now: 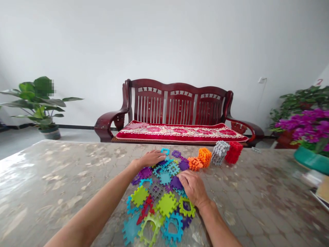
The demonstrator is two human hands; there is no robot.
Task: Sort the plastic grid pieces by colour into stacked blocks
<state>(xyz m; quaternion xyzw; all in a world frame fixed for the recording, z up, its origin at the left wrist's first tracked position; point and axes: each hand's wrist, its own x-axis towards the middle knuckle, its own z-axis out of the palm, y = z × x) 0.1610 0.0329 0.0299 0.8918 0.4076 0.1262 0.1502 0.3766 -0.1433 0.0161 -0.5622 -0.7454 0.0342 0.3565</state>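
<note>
A heap of toothed interlocking plastic tiles in several colours lies on the table before me. My left hand (pixel 153 157) rests on the heap's far left side, fingers stretched out flat, close to a small cyan frame tile (pixel 165 151). On the right, my right hand (pixel 194 187) reaches in with bent fingers, the tips at a purple tile (pixel 175 183); thumb and fingers look apart. Between the hands lie a light-teal tile (pixel 165 178) and a grey lattice tile (pixel 155 189). Nearer me are a lime-green tile (pixel 167 204), a red piece (pixel 146 209) and a blue frame tile (pixel 172 227).
Beyond my right hand stand loose orange tiles (pixel 195 164), an orange stack (pixel 205 157), a grey stack (pixel 220 152) and a red stack (pixel 233 152). A teal flower pot (pixel 311 159) is at the table's right. Behind the patterned table (pixel 77 175) is a wooden bench (pixel 180 103).
</note>
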